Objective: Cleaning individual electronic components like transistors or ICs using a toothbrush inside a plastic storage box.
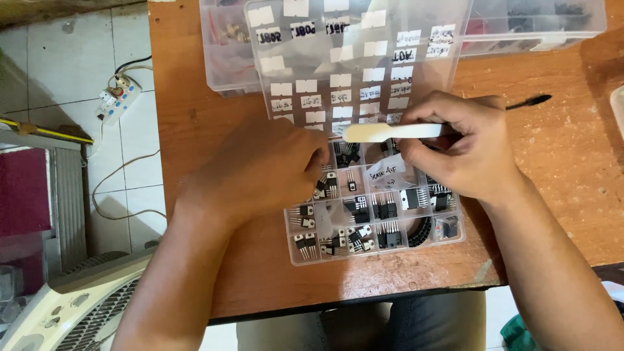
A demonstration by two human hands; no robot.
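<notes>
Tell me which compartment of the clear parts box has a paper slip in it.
The compartment just under the right hand, holding a white handwritten slip; the others hold only dark components.

Scuffed brown wooden tabletop (559,169) sits over a white tiled floor (71,58). Down there: a white power strip (118,96) with cables trailing, a white fan grille (78,312) bottom left, some dark red panel (23,192).

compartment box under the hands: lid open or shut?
Open. The clear compartment box has its labelled lid swung back, leaving the components exposed; the left hand reaches into it.
</notes>
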